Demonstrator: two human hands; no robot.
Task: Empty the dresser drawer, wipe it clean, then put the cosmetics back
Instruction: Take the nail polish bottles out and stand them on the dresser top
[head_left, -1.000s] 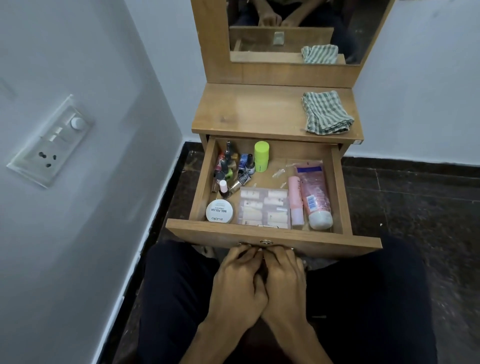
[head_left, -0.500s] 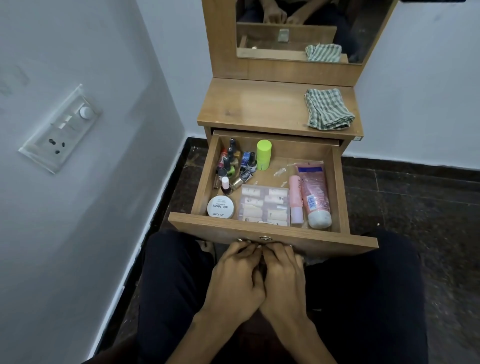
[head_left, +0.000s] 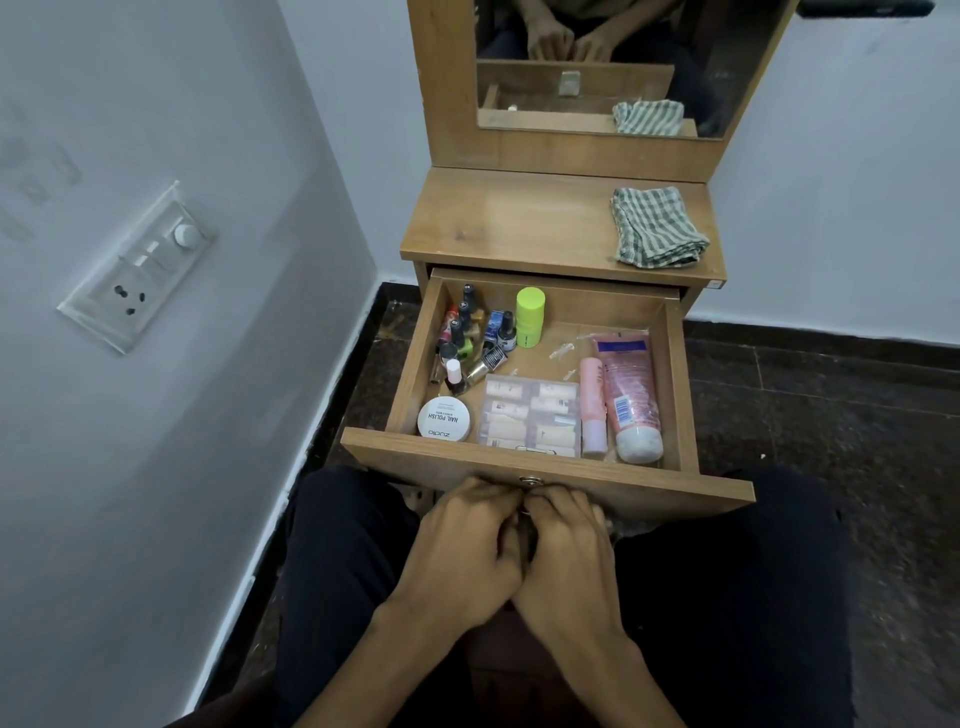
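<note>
The wooden drawer (head_left: 675, 374) of the dresser stands pulled out over my lap. Inside lie several nail polish bottles (head_left: 462, 338), a lime green container (head_left: 530, 317), a white nail polish remover tub (head_left: 444, 419), a clear case of press-on nails (head_left: 530, 418), a slim pink tube (head_left: 592, 405) and a large pink tube (head_left: 631, 395). My left hand (head_left: 462, 545) and my right hand (head_left: 566, 551) sit side by side at the drawer front (head_left: 675, 486). Their fingers curl against its outer face by the keyhole (head_left: 530, 481), and the fingertips are hidden.
A folded checked cloth (head_left: 657, 228) lies on the right of the dresser top (head_left: 509, 223), below the mirror (head_left: 623, 62). A wall with a switch and socket plate (head_left: 140, 270) stands close on the left. Dark floor tiles (head_left: 831, 405) spread to the right.
The view has shifted slightly. Both hands stay at the drawer front, and the drawer's contents lie as before.
</note>
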